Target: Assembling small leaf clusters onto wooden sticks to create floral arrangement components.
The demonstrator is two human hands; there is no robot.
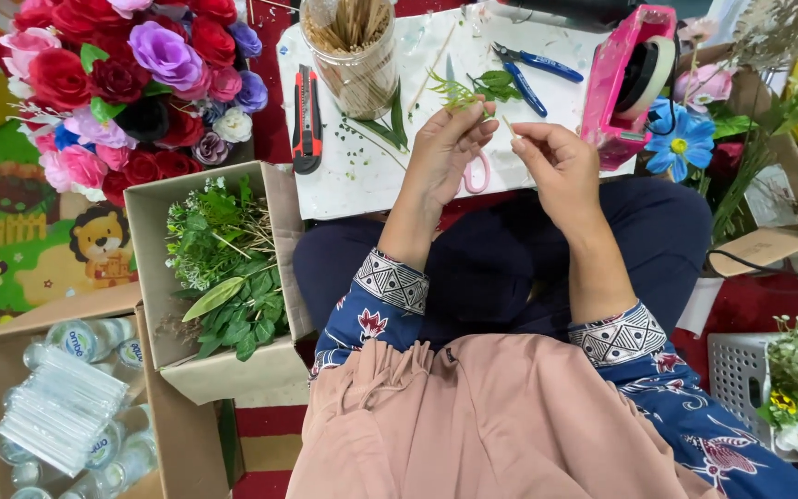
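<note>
Green plastic fern sprig (pixel 462 93) is pinched in the fingertips of the left hand (pixel 442 152), its long axis lying roughly level, feathery tip pointing toward the counter's left edge. The right hand (pixel 561 164) closes its grip on a thin pale stick (pixel 510 126), just beside the sprig. Both hover over the near edge of the white speckled counter (pixel 362 176). Pink-handled scissors (pixel 478 174) lie under the left hand. Further back stand a clear jar of wooden sticks (pixel 355 51), blue-handled pliers (pixel 533 69), and a red utility knife (pixel 306 118).
</note>
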